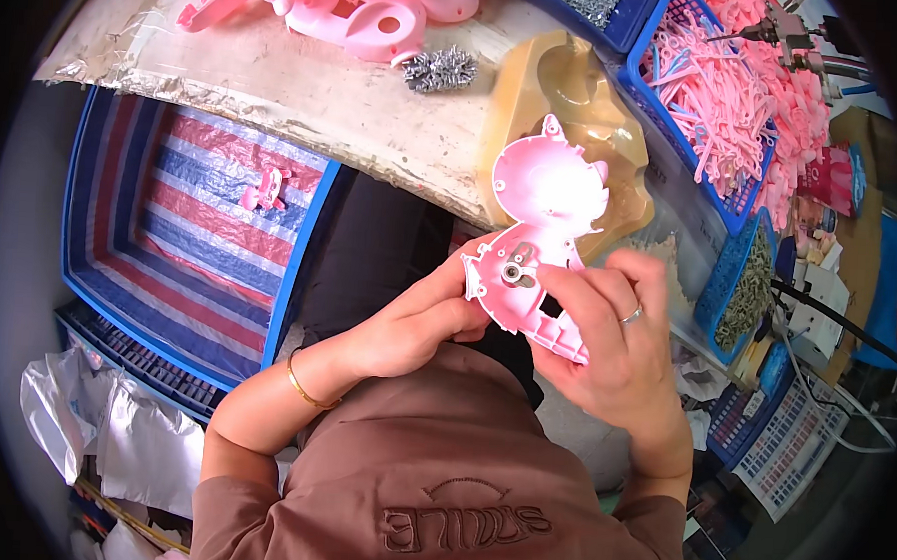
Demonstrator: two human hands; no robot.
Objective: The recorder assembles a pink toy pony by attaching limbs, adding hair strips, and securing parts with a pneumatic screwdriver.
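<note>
A pink plastic shell (pixel 498 300), hollow side up, is held in front of my body. It has a rounded upper part and a narrower ribbed lower end. A small grey metal piece with a round hole (pixel 512 273) sits inside it. My left hand (pixel 422 314) is closed on the shell's left edge. My right hand (pixel 616 337) grips the lower right side, index fingertip inside the shell beside the metal piece. A tan moulded block (pixel 620 137) with hollows stands on the bench behind the shell's upper part.
More pink shells (pixel 355 21) and a pile of metal screws (pixel 441 69) lie on the bench (pixel 306 99). Blue baskets hold pink parts (pixel 712 91) and small metallic pieces (pixel 743 293). A power driver (pixel 785 34) hangs upper right. A striped-lined blue crate (pixel 212 205) stands left.
</note>
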